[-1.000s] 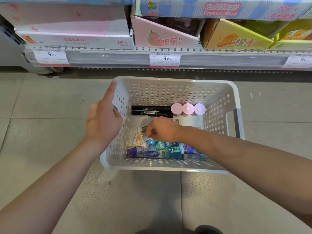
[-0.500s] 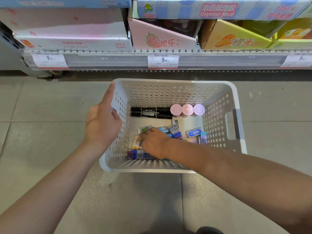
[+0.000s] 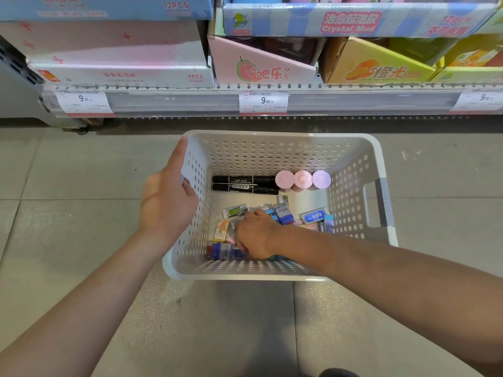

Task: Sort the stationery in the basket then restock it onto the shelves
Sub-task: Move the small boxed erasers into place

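We see a white perforated basket (image 3: 275,156) on the floor. Along its far wall lie two black markers (image 3: 245,183) side by side, pointing left to right, with three round-capped containers (image 3: 302,180), two pink and one lilac, standing in a row just to their right. Toward the near wall lies a loose heap of small wrapped erasers (image 3: 283,213) in blue, white and pink, with a blue-labelled piece (image 3: 223,251) near the near-left corner and an orange-printed one (image 3: 221,229) by the left wall
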